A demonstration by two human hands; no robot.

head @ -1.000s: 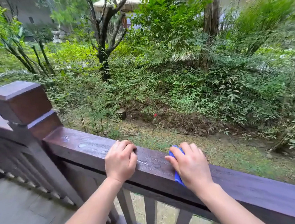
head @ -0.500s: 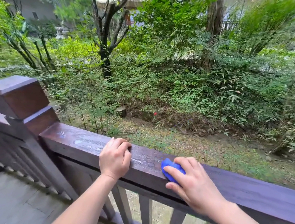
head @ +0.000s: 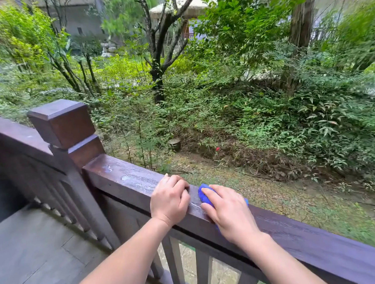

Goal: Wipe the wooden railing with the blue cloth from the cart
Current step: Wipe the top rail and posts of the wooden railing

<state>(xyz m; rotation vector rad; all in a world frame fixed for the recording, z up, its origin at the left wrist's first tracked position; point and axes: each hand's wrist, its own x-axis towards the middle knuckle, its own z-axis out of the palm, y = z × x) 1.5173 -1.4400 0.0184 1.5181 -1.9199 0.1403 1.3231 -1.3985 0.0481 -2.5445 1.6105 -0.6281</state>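
A dark brown wooden railing (head: pixel 126 178) runs from a square post down to the lower right, its top damp with wet streaks. My right hand (head: pixel 229 212) presses a bunched blue cloth (head: pixel 205 195) flat on the rail top; only the cloth's left end and a sliver on the right show past my fingers. My left hand (head: pixel 169 199) rests on the rail just left of the cloth, fingers curled over the top with nothing in them. The two hands are almost touching.
A square corner post (head: pixel 63 123) stands at the rail's left end, with a second rail section (head: pixel 8 135) running off left. Balusters (head: pixel 177 263) hang below. Grey deck boards (head: pixel 34 254) lie lower left. Beyond is a garden slope with shrubs and a tree (head: pixel 156 61).
My right hand has slid the blue cloth leftward along the rail until it sits beside my left hand. The view has shifted, so the post now appears further right.
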